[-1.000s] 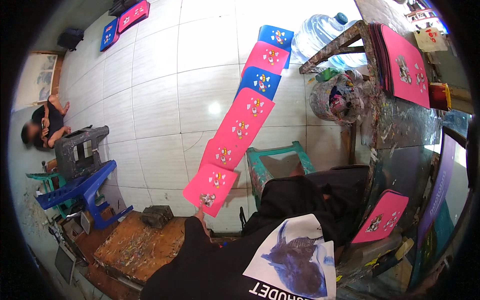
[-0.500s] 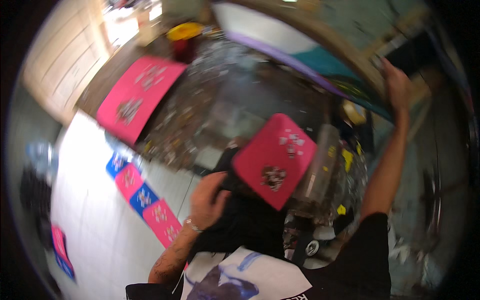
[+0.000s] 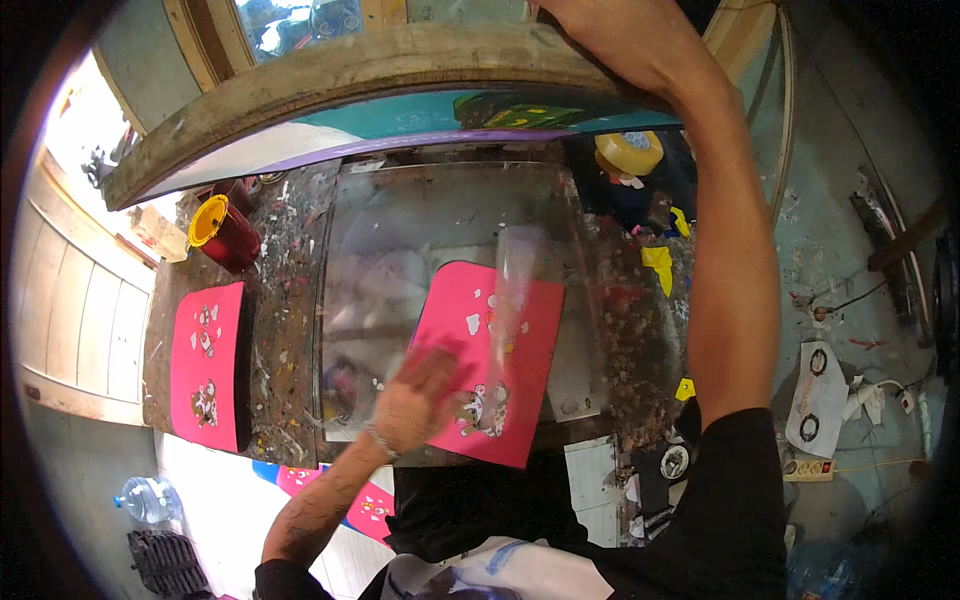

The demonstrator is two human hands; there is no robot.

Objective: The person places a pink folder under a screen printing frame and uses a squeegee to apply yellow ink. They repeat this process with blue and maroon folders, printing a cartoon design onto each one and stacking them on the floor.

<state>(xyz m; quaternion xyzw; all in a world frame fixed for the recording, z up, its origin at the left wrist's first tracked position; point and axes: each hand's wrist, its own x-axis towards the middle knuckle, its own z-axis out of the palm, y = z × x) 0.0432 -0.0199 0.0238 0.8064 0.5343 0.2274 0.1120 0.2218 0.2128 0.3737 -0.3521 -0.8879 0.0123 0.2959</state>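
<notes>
My left hand [image 3: 415, 405], blurred by motion, lies with its fingers stretched out over the left edge of a pink sheet [image 3: 535, 350] with cartoon prints. The sheet sits askew on a clear-topped work surface [image 3: 385, 290]. A pale translucent band crosses the sheet; I cannot tell what it is. Up at the top edge, my right hand [image 3: 640, 45] grips the rim of a large wooden frame [image 3: 370, 65], its fingertips out of sight. The frame stands tilted up behind the surface, with white, teal and purple showing on its underside.
Another pink printed sheet [image 3: 208, 375] lies at the table's left end, near a red pot with a yellow rim [image 3: 225, 235]. A tape roll [image 3: 630, 152] and yellow scraps [image 3: 657, 268] are on the right. Printed sheets [image 3: 370, 505] and a water jug [image 3: 150, 498] are on the floor.
The pink sheet, above my lap before, is now on the clear-topped surface. My left hand has moved onto it. The view has turned, and my right hand now appears at the top.
</notes>
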